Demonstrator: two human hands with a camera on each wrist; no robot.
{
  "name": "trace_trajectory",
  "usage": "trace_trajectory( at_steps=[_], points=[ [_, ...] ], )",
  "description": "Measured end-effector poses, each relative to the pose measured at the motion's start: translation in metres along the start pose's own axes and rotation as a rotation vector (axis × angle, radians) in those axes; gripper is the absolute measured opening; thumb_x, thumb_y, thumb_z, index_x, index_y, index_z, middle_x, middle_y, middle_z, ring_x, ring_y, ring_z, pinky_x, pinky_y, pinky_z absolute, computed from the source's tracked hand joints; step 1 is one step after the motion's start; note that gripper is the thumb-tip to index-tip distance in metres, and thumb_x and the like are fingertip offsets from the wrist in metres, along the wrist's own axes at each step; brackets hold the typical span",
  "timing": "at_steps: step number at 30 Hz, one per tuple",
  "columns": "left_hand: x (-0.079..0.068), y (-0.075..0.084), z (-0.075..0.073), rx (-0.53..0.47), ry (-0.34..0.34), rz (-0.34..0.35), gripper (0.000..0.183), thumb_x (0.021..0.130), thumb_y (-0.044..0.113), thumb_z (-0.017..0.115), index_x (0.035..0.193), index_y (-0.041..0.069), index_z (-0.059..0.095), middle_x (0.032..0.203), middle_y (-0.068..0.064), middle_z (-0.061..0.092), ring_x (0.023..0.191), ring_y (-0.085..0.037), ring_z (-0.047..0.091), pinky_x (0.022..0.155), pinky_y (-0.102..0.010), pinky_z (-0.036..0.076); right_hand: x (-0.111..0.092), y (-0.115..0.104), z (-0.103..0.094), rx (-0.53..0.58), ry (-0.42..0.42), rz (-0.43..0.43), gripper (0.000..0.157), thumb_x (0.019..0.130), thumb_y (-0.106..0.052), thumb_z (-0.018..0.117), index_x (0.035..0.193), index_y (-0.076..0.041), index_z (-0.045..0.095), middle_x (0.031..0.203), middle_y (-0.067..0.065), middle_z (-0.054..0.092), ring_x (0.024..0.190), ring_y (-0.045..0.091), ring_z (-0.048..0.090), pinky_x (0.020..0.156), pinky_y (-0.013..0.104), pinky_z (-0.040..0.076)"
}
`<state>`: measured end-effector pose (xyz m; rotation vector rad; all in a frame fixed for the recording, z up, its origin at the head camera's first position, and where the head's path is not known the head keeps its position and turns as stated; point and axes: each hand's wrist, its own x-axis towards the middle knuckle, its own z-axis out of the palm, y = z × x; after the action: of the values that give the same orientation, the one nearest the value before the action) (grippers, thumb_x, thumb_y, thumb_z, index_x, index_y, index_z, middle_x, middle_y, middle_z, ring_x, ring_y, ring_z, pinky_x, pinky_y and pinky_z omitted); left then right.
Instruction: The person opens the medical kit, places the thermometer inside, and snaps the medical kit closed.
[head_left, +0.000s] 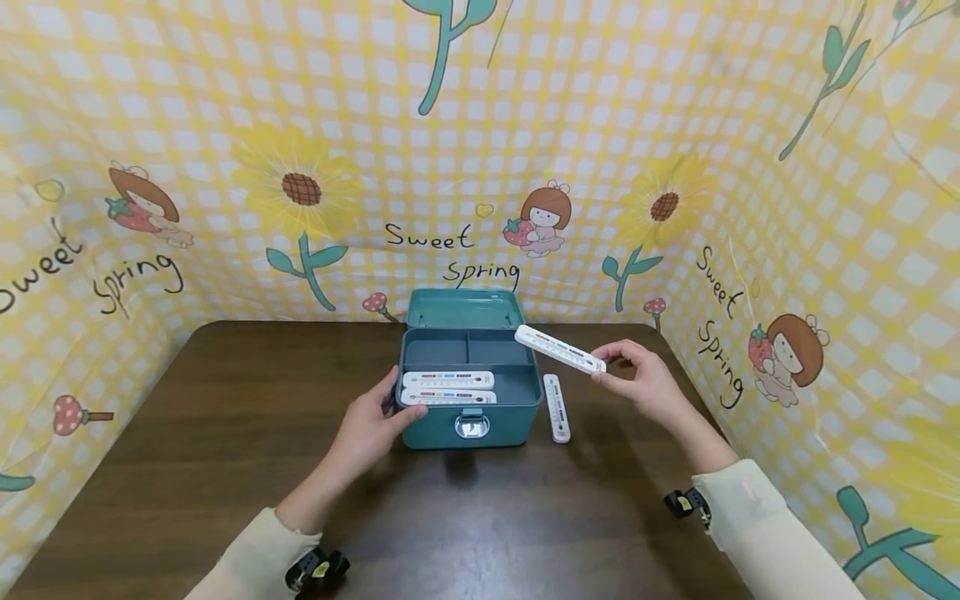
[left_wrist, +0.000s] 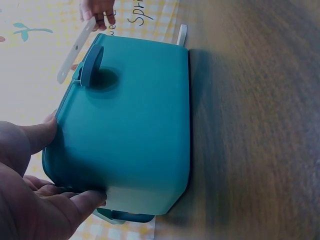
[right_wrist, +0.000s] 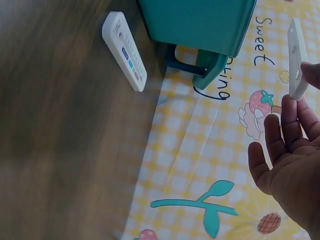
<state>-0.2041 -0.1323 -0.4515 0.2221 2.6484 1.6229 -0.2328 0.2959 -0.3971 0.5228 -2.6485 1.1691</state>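
A teal storage box (head_left: 442, 429) stands with its lid (head_left: 465, 310) raised at the back and a metal clasp at the front. My left hand (head_left: 369, 429) grips its left front corner, thumb over the rim and fingers along the side wall. In the front compartment lie two white thermometers (head_left: 448, 381), side by side. Raised above the box's right edge is another white thermometer (head_left: 558, 348), tilted, its right end pinched between thumb and fingers of my right hand (head_left: 645, 383). One more thermometer (head_left: 557, 408) lies on the table beside the box's right wall.
The dark wooden table (head_left: 225, 467) ends at a yellow checked cloth (head_left: 337, 275) hung behind and along both sides. A divider (head_left: 467, 346) splits the box's rear part into two compartments. Black straps with small devices (head_left: 686, 502) sit at both wrists.
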Motion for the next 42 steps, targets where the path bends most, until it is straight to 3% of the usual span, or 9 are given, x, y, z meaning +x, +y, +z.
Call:
trace_trajectory(
  at_steps=[9,19,24,30,42],
  points=[
    [-0.001,0.0,0.003,0.006,-0.015,-0.001,0.09,0.096,0.041,0.072,0.163,0.007,0.022,0.165,-0.015,0.033,0.146,-0.029,0.044,0.11,-0.042,0.045,0.013,-0.011,-0.008,-0.136,-0.134,-0.093,0.024,0.088,-0.021,0.084,0.108,-0.02,0.072,0.108,-0.005,0.067,0.105,0.016,0.055,0.096,0.042,0.045],
    [-0.001,-0.001,-0.002,0.03,-0.008,-0.016,0.091,0.095,0.043,0.072,0.163,0.008,0.023,0.165,-0.014,0.034,0.146,-0.031,0.044,0.11,-0.044,0.045,0.036,-0.026,-0.001,-0.208,-0.276,-0.216,0.025,0.086,-0.015,0.084,0.109,-0.019,0.074,0.107,-0.006,0.068,0.103,0.015,0.056,0.091,0.043,0.047],
    [-0.002,0.0,-0.004,0.036,-0.011,-0.019,0.091,0.095,0.044,0.073,0.163,0.009,0.024,0.165,-0.014,0.034,0.146,-0.03,0.044,0.109,-0.044,0.046,0.049,-0.034,0.002,-0.265,-0.339,-0.233,0.024,0.088,-0.019,0.083,0.109,-0.019,0.074,0.107,-0.007,0.069,0.105,0.018,0.058,0.094,0.043,0.045],
    [-0.001,-0.001,-0.002,0.027,-0.018,-0.013,0.091,0.094,0.044,0.073,0.163,0.008,0.025,0.165,-0.014,0.033,0.146,-0.03,0.044,0.109,-0.044,0.045,0.056,-0.043,0.006,-0.328,-0.39,-0.24,0.021,0.09,-0.022,0.081,0.11,-0.02,0.074,0.109,-0.006,0.069,0.114,0.021,0.058,0.105,0.053,0.039],
    [0.0,0.0,-0.001,0.019,-0.018,-0.017,0.09,0.095,0.041,0.073,0.163,0.008,0.023,0.165,-0.014,0.033,0.146,-0.029,0.043,0.111,-0.044,0.045,0.071,-0.062,0.014,-0.484,-0.491,-0.292,0.02,0.086,-0.025,0.083,0.105,-0.02,0.076,0.105,-0.006,0.068,0.111,0.021,0.059,0.098,0.053,0.042]
  ],
)
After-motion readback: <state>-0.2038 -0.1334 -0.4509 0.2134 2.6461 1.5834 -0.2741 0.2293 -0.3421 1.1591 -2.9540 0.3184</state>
